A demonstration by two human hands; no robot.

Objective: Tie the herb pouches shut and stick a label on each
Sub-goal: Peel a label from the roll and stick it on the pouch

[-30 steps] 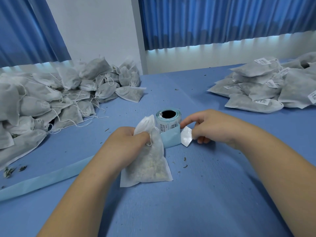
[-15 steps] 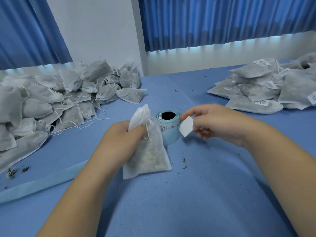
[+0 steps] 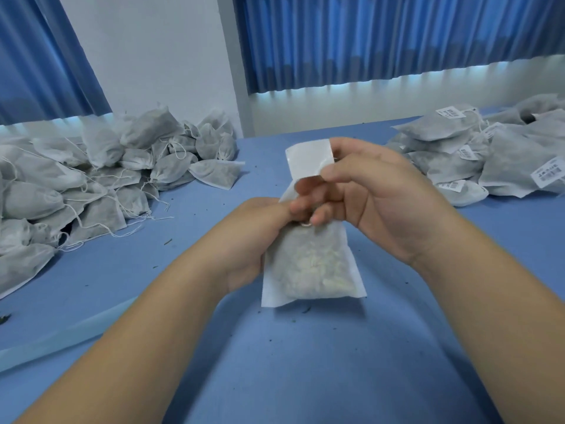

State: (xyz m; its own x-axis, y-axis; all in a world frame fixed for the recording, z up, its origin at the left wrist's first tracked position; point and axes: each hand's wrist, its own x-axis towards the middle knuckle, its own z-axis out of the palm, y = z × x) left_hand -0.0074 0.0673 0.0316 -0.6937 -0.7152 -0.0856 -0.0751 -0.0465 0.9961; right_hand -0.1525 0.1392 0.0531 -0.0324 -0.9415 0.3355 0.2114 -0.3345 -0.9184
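A white herb pouch stands upright on the blue table in front of me, its pale filling showing through the fabric. My left hand grips its left side near the neck. My right hand pinches a white label by its edge, held above the pouch's top, with the lower fingers touching the neck. The label roll is hidden behind my hands.
A heap of unlabelled pouches with loose strings fills the left side. A pile of labelled pouches lies at the right. A pale blue backing strip trails across the table at the lower left.
My right hand lifted the peeled label off the roll and brought it over the pouch. My left hand raised the pouch closer to me, covering the roll.
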